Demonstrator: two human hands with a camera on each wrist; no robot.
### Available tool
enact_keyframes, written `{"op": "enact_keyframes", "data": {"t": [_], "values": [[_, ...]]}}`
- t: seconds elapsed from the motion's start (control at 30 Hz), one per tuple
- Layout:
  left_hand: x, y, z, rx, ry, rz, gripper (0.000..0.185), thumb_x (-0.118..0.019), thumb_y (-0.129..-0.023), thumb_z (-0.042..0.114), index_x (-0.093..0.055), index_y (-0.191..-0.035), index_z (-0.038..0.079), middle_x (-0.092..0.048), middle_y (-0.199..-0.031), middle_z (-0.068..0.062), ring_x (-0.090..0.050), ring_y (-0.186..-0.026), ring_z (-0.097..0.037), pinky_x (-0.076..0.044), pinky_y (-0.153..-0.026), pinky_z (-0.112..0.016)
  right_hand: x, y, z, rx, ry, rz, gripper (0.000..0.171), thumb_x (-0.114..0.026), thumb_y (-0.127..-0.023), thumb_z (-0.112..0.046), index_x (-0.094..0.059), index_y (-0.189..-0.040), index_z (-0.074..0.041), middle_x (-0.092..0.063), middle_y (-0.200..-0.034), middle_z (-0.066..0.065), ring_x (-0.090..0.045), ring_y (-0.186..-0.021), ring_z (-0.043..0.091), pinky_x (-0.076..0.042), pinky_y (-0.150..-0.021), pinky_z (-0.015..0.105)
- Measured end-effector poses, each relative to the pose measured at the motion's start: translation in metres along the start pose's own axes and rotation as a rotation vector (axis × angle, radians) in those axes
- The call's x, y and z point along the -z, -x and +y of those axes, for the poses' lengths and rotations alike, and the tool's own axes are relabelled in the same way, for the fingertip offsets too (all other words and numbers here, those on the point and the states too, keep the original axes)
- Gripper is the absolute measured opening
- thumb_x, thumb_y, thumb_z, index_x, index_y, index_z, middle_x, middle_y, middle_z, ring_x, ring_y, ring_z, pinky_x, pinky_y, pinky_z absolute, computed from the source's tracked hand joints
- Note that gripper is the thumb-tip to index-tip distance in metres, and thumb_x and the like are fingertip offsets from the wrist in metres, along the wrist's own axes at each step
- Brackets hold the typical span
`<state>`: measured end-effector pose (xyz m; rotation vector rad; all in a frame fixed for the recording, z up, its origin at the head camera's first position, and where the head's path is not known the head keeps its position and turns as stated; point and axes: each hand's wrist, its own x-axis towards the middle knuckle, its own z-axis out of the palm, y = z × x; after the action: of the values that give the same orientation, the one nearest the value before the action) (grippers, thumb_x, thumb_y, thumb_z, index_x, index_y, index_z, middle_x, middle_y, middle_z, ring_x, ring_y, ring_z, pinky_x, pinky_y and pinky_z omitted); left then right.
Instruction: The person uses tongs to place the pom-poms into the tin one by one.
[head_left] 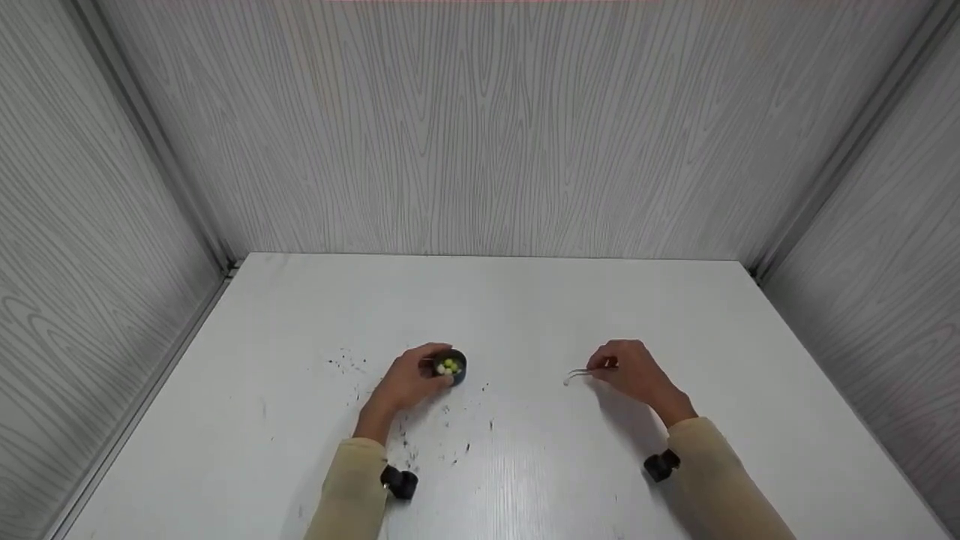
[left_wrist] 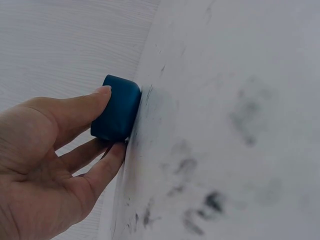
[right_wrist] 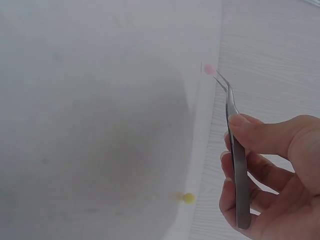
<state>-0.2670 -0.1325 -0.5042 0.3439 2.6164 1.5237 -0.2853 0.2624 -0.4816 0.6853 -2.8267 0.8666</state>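
My left hand [head_left: 409,384] grips a small dark blue cup [head_left: 460,377] by its side, thumb and fingers around it. The left wrist view shows the cup's smooth blue wall [left_wrist: 119,109] low against the table. Several yellow-green and white beads [head_left: 449,367] lie inside the cup. On the right, my right hand [head_left: 634,371] holds metal tweezers [right_wrist: 241,175] with bent, slightly parted tips. Right at those tips is a pale pink bead [right_wrist: 209,69] on the table. A yellow bead [right_wrist: 188,198] sits nearer the hand in the right wrist view.
The white tabletop [head_left: 525,315] carries dark smudges and specks [head_left: 405,442] around the left forearm. Grey wood-grain panels [head_left: 480,127] stand at the back and both sides. Each sleeve has a black wrist camera [head_left: 399,482] strapped on.
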Motion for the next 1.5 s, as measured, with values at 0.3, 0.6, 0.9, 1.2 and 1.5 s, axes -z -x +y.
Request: {"op": "enact_keyframes", "data": {"t": [0.3, 0.6, 0.9, 1.2, 1.5], "values": [[0.0, 0.002, 0.002, 0.008, 0.006, 0.003, 0.052, -0.073, -0.094, 0.008, -0.059, -0.144, 0.007, -0.061, -0.144, -0.018, -0.06, -0.132, -0.038, -0.048, -0.112, -0.054, -0.001, 0.001, -0.003, 0.04, -0.014, -0.023, 0.011, -0.08, -0.084, 0.003, -0.082, -0.086, -0.008, -0.077, -0.085, 0.007, -0.068, -0.08, 0.017, -0.054, -0.073, 0.025], [0.001, 0.001, 0.003, 0.007, -0.007, 0.009, 0.052, -0.074, -0.094, 0.009, -0.059, -0.144, 0.008, -0.062, -0.142, -0.017, -0.06, -0.131, -0.037, -0.048, -0.112, -0.054, 0.0, -0.008, -0.018, 0.065, -0.04, 0.012, 0.012, -0.079, -0.085, 0.004, -0.082, -0.087, -0.007, -0.076, -0.084, 0.012, -0.069, -0.08, 0.02, -0.055, -0.072, 0.025], [0.0, 0.0, 0.001, 0.006, -0.017, 0.006, 0.052, -0.075, -0.094, 0.01, -0.059, -0.144, 0.009, -0.062, -0.143, -0.017, -0.06, -0.132, -0.037, -0.047, -0.112, -0.054, -0.017, -0.031, -0.051, 0.13, -0.054, 0.023, 0.015, -0.077, -0.086, 0.008, -0.082, -0.089, -0.006, -0.075, -0.086, 0.013, -0.07, -0.081, 0.021, -0.059, -0.073, 0.03], [0.0, 0.001, 0.0, 0.017, -0.039, 0.003, 0.053, -0.075, -0.094, 0.01, -0.058, -0.144, 0.009, -0.061, -0.144, -0.017, -0.06, -0.132, -0.038, -0.048, -0.112, -0.055, -0.045, -0.057, -0.092, 0.152, -0.082, 0.031, 0.014, -0.076, -0.086, 0.008, -0.082, -0.089, -0.005, -0.074, -0.085, 0.012, -0.07, -0.083, 0.021, -0.062, -0.076, 0.036], [0.0, 0.002, 0.001, 0.016, -0.008, 0.001, 0.053, -0.074, -0.094, 0.01, -0.058, -0.145, 0.009, -0.062, -0.142, -0.017, -0.059, -0.132, -0.038, -0.046, -0.113, -0.055, -0.074, -0.075, -0.114, 0.179, -0.079, 0.053, 0.014, -0.075, -0.089, 0.005, -0.083, -0.093, -0.006, -0.074, -0.089, 0.009, -0.071, -0.087, 0.022, -0.063, -0.08, 0.036]]}}
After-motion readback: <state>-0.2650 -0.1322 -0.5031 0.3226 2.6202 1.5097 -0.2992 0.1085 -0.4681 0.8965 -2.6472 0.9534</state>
